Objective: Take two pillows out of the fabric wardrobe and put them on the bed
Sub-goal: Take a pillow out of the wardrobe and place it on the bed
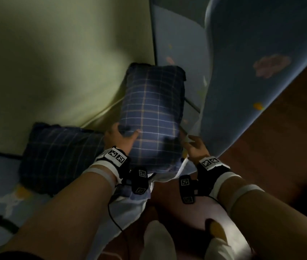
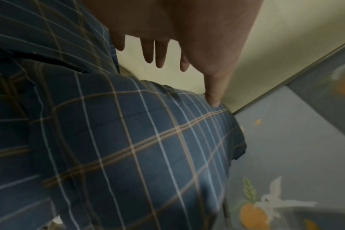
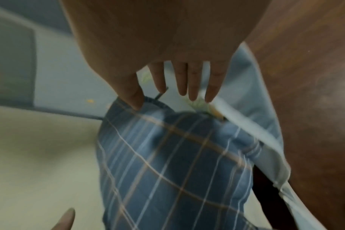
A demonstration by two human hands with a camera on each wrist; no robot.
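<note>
A dark blue plaid pillow (image 1: pixel 152 113) stands on end on the blue printed sheet (image 1: pixel 1 166), leaning against the pale green wall (image 1: pixel 55 62). My left hand (image 1: pixel 119 137) rests on its lower left edge, thumb laid on top; in the left wrist view the fingers (image 2: pixel 159 59) are straight and only the thumb touches the pillow (image 2: pixel 128 147). My right hand (image 1: pixel 193 145) is at the pillow's lower right side with its fingers spread. The right wrist view shows its thumb against the pillow (image 3: pixel 177 171). A second plaid pillow (image 1: pixel 55 156) lies flat to the left.
Blue fabric with cartoon prints (image 1: pixel 261 62) hangs at the right, a thin metal rod (image 1: pixel 192 105) beside the pillow. Dark wooden floor (image 1: pixel 289 147) lies to the right. My knee (image 1: pixel 205 212) is below the hands. A black cable (image 1: pixel 111 212) hangs from my left wrist.
</note>
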